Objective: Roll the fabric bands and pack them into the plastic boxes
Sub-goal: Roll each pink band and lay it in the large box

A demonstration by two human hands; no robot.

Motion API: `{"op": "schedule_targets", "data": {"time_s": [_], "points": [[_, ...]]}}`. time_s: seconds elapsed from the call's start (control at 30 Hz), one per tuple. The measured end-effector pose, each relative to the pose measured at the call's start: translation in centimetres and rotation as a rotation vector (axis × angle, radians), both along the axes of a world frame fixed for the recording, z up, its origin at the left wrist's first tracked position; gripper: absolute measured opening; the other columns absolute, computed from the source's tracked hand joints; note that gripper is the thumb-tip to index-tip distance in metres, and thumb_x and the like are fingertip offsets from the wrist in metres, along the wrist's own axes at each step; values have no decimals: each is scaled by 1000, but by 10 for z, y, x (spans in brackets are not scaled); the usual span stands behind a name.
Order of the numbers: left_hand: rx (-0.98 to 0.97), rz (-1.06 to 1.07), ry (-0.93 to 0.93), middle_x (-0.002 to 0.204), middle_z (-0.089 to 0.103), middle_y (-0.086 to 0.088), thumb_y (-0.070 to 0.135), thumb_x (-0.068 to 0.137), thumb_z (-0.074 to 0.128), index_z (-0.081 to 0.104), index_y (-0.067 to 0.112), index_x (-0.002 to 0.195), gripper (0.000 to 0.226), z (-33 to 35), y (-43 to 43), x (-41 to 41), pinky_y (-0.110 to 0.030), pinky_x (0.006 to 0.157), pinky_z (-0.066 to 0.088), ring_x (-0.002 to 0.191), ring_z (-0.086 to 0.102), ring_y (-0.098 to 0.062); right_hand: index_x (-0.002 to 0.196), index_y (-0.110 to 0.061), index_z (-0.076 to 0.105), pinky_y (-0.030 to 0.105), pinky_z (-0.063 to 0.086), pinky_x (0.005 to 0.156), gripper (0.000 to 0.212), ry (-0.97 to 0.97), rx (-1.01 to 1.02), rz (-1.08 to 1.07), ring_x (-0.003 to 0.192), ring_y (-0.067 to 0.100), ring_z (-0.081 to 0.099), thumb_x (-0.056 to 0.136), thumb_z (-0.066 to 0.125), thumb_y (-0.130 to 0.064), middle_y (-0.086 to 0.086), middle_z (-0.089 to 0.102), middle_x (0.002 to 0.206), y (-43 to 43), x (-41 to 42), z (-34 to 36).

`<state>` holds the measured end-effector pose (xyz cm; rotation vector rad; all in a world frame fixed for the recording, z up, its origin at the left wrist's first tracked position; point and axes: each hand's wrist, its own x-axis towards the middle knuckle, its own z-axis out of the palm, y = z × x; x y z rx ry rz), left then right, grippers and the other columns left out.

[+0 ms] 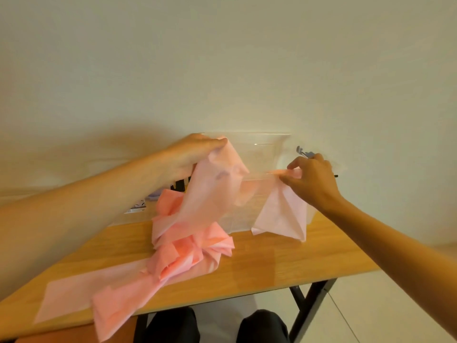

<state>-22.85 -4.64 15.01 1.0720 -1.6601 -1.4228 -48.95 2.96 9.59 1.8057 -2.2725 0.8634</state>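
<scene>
The left hand (pixel 195 154) grips a pink band (pixel 210 194) and the right hand (pixel 311 179) pinches its other end. It hangs between them, across the clear box (pixel 262 149) just behind. Below the left hand, a heap (pixel 188 246) lies on the table (pixel 284 266).

The raised fabric band (pixel 212 194) is a pale, half-translucent pink, palest at its hanging end, while the heap of bands (pixel 190 248) on the table is a deeper salmon pink where layers overlap; all are plain. The plastic box (pixel 262 149) is clear and colourless, with a small blue-grey printed mark (pixel 303 151) near its right rim, and a black-and-white patterned label (pixel 139 206) shows further left. The table (pixel 272 263) is orange-brown wood grain on black legs (pixel 309 300), the wall (pixel 222 58) plain cream, the floor (pixel 371 305) white tile, the trousers (pixel 262 328) dark.
</scene>
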Motion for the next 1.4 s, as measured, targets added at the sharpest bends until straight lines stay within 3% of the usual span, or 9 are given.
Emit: {"op": "schedule_targets", "data": {"time_s": [0.27, 0.43, 0.57, 0.67, 0.83, 0.93, 1.03, 1.17, 1.4], "points": [[118, -157, 165, 86, 68, -2, 13, 101, 55, 63, 19, 94, 12, 16, 1, 8, -25, 66, 55, 76, 66, -15, 85, -18, 77, 9, 43, 69, 11, 154, 140, 394, 75, 13, 65, 84, 82, -8, -8, 67, 78, -13, -35, 59], [192, -147, 189, 92, 70, -4, 21, 102, 53, 64, 15, 104, 13, 32, -3, 9, -30, 76, 54, 80, 69, -17, 103, -12, 78, 27, 44, 81, 15, 98, -125, 157, 98, 30, 64, 94, 68, -5, 12, 71, 103, -83, -43, 130], [243, -107, 219, 101, 70, -8, 24, 102, 51, 65, 11, 115, 23, 39, -12, 6, -33, 84, 55, 86, 69, -20, 139, -23, 61, 39, 48, 106, 50, -95, -109, 116, 128, 31, 57, 98, 50, 4, 16, 60, 136, -113, -11, 146], [240, -115, 250, 92, 67, -5, 24, 103, 50, 63, 14, 98, 17, 41, -15, 10, -32, 83, 52, 81, 67, -18, 121, -21, 72, 30, 50, 101, 56, -141, -93, 228, 113, 25, 65, 88, 40, 11, 12, 70, 121, -90, 27, 127], [198, -170, 359, 89, 66, -3, 22, 102, 53, 59, 17, 95, 11, 40, -15, 10, -34, 89, 51, 83, 66, -18, 85, -5, 72, 42, 64, 71, 22, -633, -132, 189, 81, 31, 73, 92, 51, -6, 8, 73, 80, -13, 76, 61], [147, -192, 402, 87, 68, -3, 14, 102, 52, 59, 15, 95, 10, 41, -6, 2, -32, 79, 56, 82, 67, -18, 104, -11, 70, 39, 60, 81, 49, -960, -74, 151, 91, 25, 72, 104, 43, -51, 7, 75, 93, 27, 100, 25], [102, -245, 442, 101, 69, -8, 8, 102, 50, 56, 11, 115, 15, 47, 7, -7, -37, 84, 58, 92, 69, -23, 124, -24, 69, 31, 44, 105, 67, -1176, -8, 478, 117, 11, 65, 95, 36, -75, -6, 74, 118, 47, 113, 9], [30, -283, 444, 109, 66, -9, 3, 100, 52, 50, 14, 121, 24, 55, 20, -9, -42, 89, 56, 98, 67, -25, 111, -10, 74, 37, 57, 97, 19, -1116, -189, 446, 108, 24, 70, 97, 68, -22, 1, 78, 106, 49, 108, 26], [-40, -368, 381, 115, 65, -8, 15, 87, 66, 53, 17, 132, 47, 28, 29, 15, -33, 81, 55, 101, 64, -24, 99, -11, 77, 38, 61, 84, 22, -1038, -222, 493, 92, 26, 72, 97, 56, -3, 9, 76, 97, 40, 79, 92]]}}
